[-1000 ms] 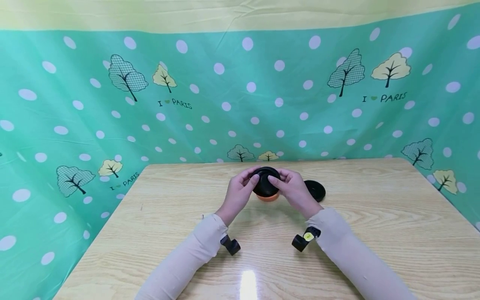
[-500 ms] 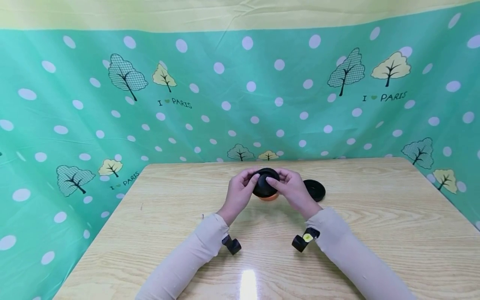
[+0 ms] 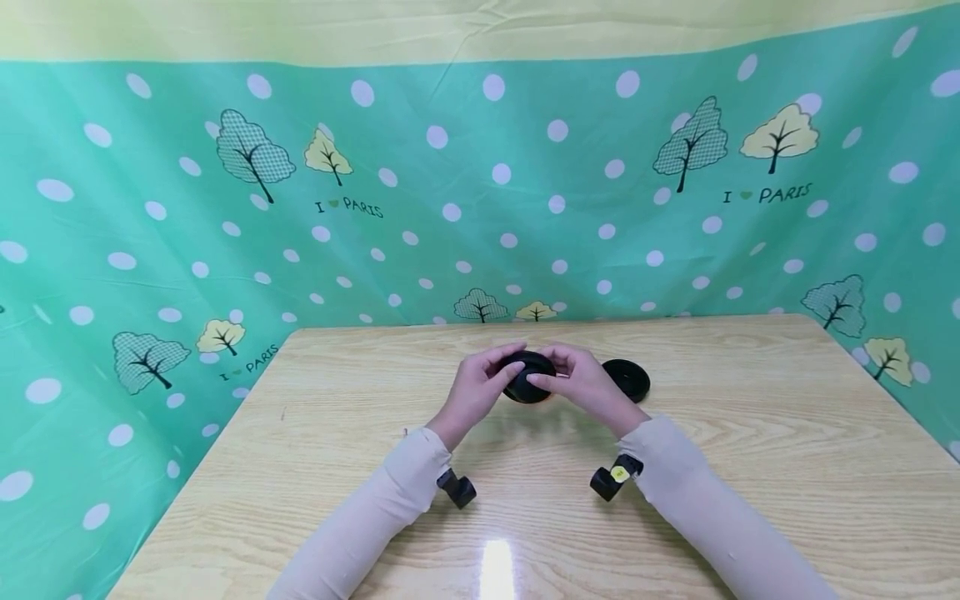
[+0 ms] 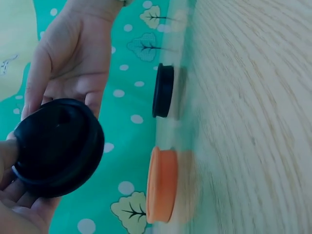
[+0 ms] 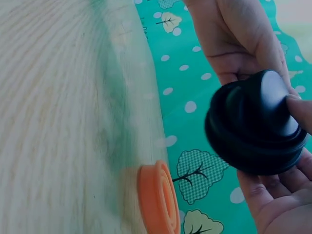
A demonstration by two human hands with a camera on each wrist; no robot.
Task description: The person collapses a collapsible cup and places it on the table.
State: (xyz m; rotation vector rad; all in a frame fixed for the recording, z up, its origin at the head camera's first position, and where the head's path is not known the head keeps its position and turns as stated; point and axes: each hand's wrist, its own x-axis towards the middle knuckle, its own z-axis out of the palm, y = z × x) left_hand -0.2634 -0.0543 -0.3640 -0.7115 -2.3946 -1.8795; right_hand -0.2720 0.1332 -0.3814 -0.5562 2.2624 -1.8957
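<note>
Between both hands a black cup lid [image 3: 528, 394] with a raised spout-like hump is held up off the table, tilted. My left hand [image 3: 477, 383] grips its left edge, thumb on top and fingers underneath. On the other side my right hand [image 3: 583, 382] holds it the same way, its thumb pressing on the face near the hump. The right wrist view shows the hump and stepped rim of the lid [image 5: 253, 129] in profile. Below it on the table lies a round orange piece with a flanged rim [image 4: 163, 185], mostly hidden behind the lid in the head view.
A round black piece with a raised rim [image 3: 627, 381] lies on the wooden table [image 3: 337, 400], just right of my right hand. A green dotted curtain [image 3: 420, 208] hangs behind the far table edge.
Both hands have come down slightly with the lid, and it tips flatter. It now covers nearly all of the orange piece in the head view.
</note>
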